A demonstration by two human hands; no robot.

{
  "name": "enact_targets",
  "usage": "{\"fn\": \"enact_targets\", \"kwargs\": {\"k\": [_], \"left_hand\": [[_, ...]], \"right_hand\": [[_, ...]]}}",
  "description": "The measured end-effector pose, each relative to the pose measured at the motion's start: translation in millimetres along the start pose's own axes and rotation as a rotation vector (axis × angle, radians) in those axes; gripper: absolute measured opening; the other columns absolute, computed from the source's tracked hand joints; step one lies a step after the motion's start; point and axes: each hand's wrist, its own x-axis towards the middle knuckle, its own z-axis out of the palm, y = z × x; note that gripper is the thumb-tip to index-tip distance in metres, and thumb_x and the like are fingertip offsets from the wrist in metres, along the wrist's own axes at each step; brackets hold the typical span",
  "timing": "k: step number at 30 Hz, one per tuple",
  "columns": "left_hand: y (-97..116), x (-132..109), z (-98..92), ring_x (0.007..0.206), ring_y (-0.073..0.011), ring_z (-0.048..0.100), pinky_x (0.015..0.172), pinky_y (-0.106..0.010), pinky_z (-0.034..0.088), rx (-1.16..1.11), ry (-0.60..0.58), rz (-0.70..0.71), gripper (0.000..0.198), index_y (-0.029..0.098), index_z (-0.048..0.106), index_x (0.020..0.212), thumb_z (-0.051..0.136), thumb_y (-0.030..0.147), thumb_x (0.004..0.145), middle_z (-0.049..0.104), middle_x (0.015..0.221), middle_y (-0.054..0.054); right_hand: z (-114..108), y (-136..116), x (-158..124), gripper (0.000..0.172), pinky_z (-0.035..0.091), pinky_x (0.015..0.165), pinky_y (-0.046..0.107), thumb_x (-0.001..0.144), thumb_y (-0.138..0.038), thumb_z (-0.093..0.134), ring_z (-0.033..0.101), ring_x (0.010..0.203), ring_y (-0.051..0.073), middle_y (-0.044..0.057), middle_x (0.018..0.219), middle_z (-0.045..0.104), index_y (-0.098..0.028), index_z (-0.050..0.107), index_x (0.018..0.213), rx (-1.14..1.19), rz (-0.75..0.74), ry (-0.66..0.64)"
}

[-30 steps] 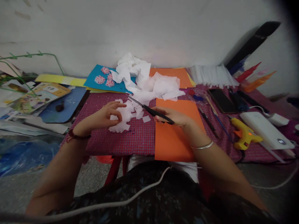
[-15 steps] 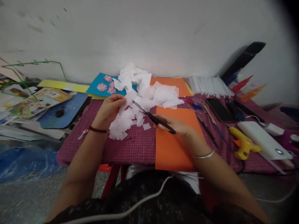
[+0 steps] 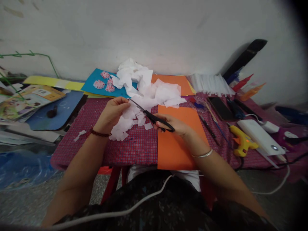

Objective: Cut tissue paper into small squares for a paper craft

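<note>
My right hand (image 3: pixel 173 124) is closed around the black handles of a pair of scissors (image 3: pixel 152 117). Their blades point up and left, and the tips reach the fingertips of my left hand (image 3: pixel 113 111). That hand pinches thumb against forefinger on a bit of white tissue paper, mostly lost against the white behind it. Below the blades lies a heap of small cut tissue paper pieces (image 3: pixel 120 129) on the checked red cloth (image 3: pixel 134 150). Crumpled white tissue (image 3: pixel 134 75) is piled behind, with thinner sheets (image 3: pixel 168 91) to its right.
Under my right wrist lies an orange sheet (image 3: pixel 176 154). A blue card (image 3: pixel 92 81) with pink-and-white flowers sits at the back left. To the right are a phone (image 3: pixel 220 108), a yellow glue gun (image 3: pixel 243 141) with its cord, and a white power bank (image 3: pixel 261 137).
The scissors' tips have come up to my left fingertips, and the blades look more closed. The whole view has shifted slightly; the heap of pieces looks much the same.
</note>
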Motion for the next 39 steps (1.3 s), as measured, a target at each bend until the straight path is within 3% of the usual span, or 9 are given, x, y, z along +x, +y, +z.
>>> {"fn": "enact_targets", "kwargs": {"k": [6,11,15,18,27,32,39], "left_hand": [[-2,2,-1.1,0.051,-0.0075,0.043,0.048,-0.024,0.029,-0.012,-0.010,-0.015,0.018,0.018,0.059,0.065,0.076,0.021,0.061,0.055,0.063,0.002],[-5,4,-3.1,0.054,-0.0090,0.051,0.049,-0.023,0.037,-0.035,-0.024,-0.011,0.019,0.018,0.059,0.068,0.077,0.023,0.065,0.059,0.065,0.001],[-2,2,-10.9,0.057,-0.0132,0.060,0.057,-0.028,0.050,-0.054,-0.117,-0.143,0.021,0.019,0.062,0.079,0.077,0.031,0.069,0.061,0.064,0.001],[4,0,-18.8,0.052,-0.0131,0.059,0.053,-0.027,0.049,-0.004,-0.195,-0.220,0.021,0.017,0.062,0.070,0.079,0.029,0.065,0.062,0.059,-0.001],[8,-5,-18.6,0.059,-0.0101,0.059,0.062,-0.024,0.050,-0.054,-0.081,-0.007,0.015,0.018,0.061,0.062,0.076,0.023,0.065,0.063,0.061,0.002],[3,-3,-17.8,0.058,-0.0099,0.056,0.061,-0.025,0.049,-0.008,-0.018,0.009,0.016,0.019,0.060,0.064,0.075,0.025,0.066,0.061,0.061,0.002],[0,-4,-15.4,0.059,-0.0114,0.056,0.058,-0.025,0.046,0.156,-0.205,-0.085,0.010,0.018,0.067,0.065,0.074,0.025,0.062,0.064,0.063,0.000]], "right_hand": [[2,-1,0,0.064,0.041,0.055,0.024,0.080,-0.064,0.073,0.054,0.068,0.010,0.001,0.083,0.058,-0.014,0.062,0.119,0.015,0.031,0.012],[5,1,2,0.059,0.036,0.050,0.024,0.079,-0.058,0.077,0.047,0.058,0.007,-0.002,0.078,0.055,-0.015,0.061,0.116,0.091,0.048,0.041],[6,5,3,0.059,0.033,0.047,0.025,0.080,-0.058,0.077,0.045,0.052,0.006,-0.005,0.070,0.051,-0.016,0.060,0.117,0.126,0.055,0.089],[6,7,3,0.061,0.032,0.046,0.025,0.079,-0.061,0.077,0.044,0.054,0.007,-0.004,0.073,0.053,-0.016,0.059,0.116,0.136,0.060,0.096],[-2,-3,-2,0.061,0.043,0.067,0.027,0.083,-0.069,0.068,0.047,0.076,0.013,0.002,0.091,0.052,-0.017,0.059,0.114,-0.027,-0.045,-0.059],[-5,-1,-2,0.066,0.044,0.070,0.028,0.082,-0.073,0.066,0.047,0.082,0.015,0.003,0.093,0.052,-0.016,0.058,0.116,-0.099,-0.078,-0.116],[-2,-2,0,0.066,0.044,0.068,0.028,0.081,-0.066,0.072,0.047,0.078,0.014,0.002,0.092,0.052,-0.018,0.057,0.123,-0.050,-0.015,-0.132]]}}
